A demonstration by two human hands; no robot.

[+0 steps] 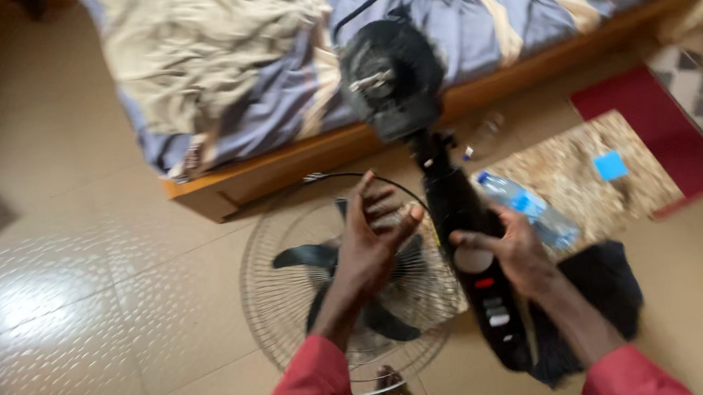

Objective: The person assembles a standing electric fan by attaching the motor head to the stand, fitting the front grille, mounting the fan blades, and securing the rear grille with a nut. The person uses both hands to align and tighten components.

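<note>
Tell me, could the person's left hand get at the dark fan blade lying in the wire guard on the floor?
Probably yes. The left hand hovers open just above the fan blade in the wire guard, with nothing between them. The right hand is busy on the fan's black column beside it.

floor: glossy beige tiles [78, 272] | 12 o'clock: wooden bed frame [297, 156], rumpled blue-and-tan sheets [271, 52] | 2 o'clock: red-edged patterned rug [660, 137]

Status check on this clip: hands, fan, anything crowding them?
Left hand open, fingers spread over fan grille. Right hand grips black fan body, motor head toward bed. Water bottle beside right hand.
</note>
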